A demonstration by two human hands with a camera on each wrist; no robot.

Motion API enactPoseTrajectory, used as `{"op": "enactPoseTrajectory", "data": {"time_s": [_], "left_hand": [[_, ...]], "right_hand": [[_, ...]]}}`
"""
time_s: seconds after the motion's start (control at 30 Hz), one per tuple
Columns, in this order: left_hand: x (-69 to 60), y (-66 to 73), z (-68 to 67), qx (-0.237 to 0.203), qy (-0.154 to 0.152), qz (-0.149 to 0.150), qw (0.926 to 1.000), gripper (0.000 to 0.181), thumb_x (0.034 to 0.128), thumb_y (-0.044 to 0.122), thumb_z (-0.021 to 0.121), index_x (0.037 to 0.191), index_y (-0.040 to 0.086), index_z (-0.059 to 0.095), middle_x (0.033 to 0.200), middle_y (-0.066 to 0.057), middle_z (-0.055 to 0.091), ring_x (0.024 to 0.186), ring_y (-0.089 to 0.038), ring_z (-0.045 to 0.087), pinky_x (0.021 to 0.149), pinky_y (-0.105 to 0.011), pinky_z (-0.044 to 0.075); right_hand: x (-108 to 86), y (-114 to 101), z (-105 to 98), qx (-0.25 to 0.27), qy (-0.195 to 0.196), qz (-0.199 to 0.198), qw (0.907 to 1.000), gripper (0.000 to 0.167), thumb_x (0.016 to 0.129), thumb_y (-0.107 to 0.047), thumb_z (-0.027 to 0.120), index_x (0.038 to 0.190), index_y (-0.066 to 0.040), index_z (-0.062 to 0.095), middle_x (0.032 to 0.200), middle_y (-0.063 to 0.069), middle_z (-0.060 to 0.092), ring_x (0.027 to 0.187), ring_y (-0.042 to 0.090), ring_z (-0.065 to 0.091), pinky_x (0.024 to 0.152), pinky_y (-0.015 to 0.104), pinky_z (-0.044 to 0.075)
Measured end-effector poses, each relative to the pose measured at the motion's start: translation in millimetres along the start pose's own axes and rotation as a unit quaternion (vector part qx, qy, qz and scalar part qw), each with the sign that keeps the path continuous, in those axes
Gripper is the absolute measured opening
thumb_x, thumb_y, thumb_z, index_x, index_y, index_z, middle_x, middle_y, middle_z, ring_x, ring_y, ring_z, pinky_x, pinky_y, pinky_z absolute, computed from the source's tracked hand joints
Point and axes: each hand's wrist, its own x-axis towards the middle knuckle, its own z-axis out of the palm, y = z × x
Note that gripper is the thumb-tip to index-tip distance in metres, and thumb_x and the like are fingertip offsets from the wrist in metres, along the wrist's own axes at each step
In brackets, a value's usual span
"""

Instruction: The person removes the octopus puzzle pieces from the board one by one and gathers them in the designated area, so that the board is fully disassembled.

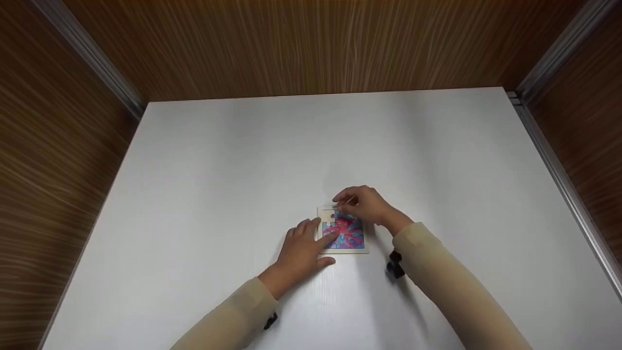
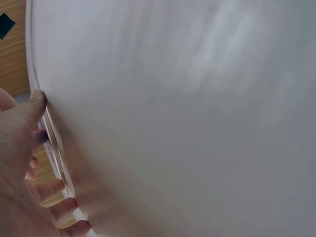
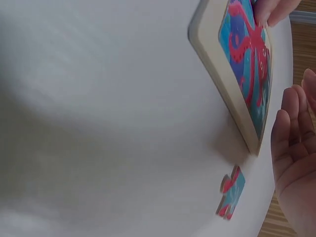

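Observation:
A small square wooden jigsaw puzzle (image 1: 343,251) with a pink octopus picture lies on the white table. Bare wood shows in its upper left part. My left hand (image 1: 301,248) rests at its left side, one finger on the picture and the thumb below the lower edge. Over the puzzle's upper edge, my right hand (image 1: 367,203) has bent fingers and thumb pinching what looks like a pale-edged puzzle piece (image 1: 350,200), mostly hidden by the fingers. Beyond the puzzle's corner, the right wrist view shows a loose blue and pink puzzle piece (image 3: 231,192) lying beneath the right hand.
The white table (image 1: 218,170) spreads out around the puzzle. Brown wood-grain panels (image 1: 316,48) stand along its back and sides, with metal rails (image 1: 559,180) at the corners and right edge. Black wrist devices (image 1: 396,265) hang under the sleeves.

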Motion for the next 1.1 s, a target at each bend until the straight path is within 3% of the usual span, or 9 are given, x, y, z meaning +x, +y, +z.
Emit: {"op": "enactPoseTrajectory", "data": {"time_s": [0.33, 0.87, 1.1], "left_hand": [[-1.6, -0.6, -1.3, 0.006, -0.001, 0.007, 1.0000, 0.060, 0.0884, 0.056, 0.057, 0.142, 0.034, 0.046, 0.147, -0.015, 0.032, 0.132, -0.034, 0.032, 0.097, -0.048, 0.035], [-2.5, -1.9, 1.4, 0.008, 0.008, 0.011, 0.9999, 0.059, 0.0891, 0.056, 0.056, 0.142, 0.033, 0.046, 0.147, -0.015, 0.031, 0.132, -0.033, 0.031, 0.097, -0.048, 0.035], [-2.8, -2.2, 1.0, 0.000, 0.004, 0.008, 1.0000, 0.059, 0.0892, 0.056, 0.056, 0.142, 0.033, 0.046, 0.148, -0.015, 0.030, 0.133, -0.034, 0.030, 0.098, -0.048, 0.034]], "right_hand": [[2.6, -4, 11, 0.006, -0.016, -0.007, 0.9998, 0.020, 0.088, -0.011, 0.069, 0.108, -0.008, 0.069, 0.099, 0.002, 0.069, 0.092, 0.020, 0.064, 0.085, 0.038, 0.050], [0.8, 3, 16, -0.003, -0.049, -0.010, 0.9988, 0.023, 0.089, -0.009, 0.068, 0.111, -0.009, 0.069, 0.105, 0.001, 0.068, 0.092, 0.018, 0.064, 0.079, 0.033, 0.052], [1.6, 4, 18, -0.026, -0.046, -0.018, 0.9984, 0.024, 0.086, -0.008, 0.070, 0.110, -0.012, 0.070, 0.102, -0.003, 0.068, 0.087, 0.016, 0.061, 0.081, 0.035, 0.049]]}}
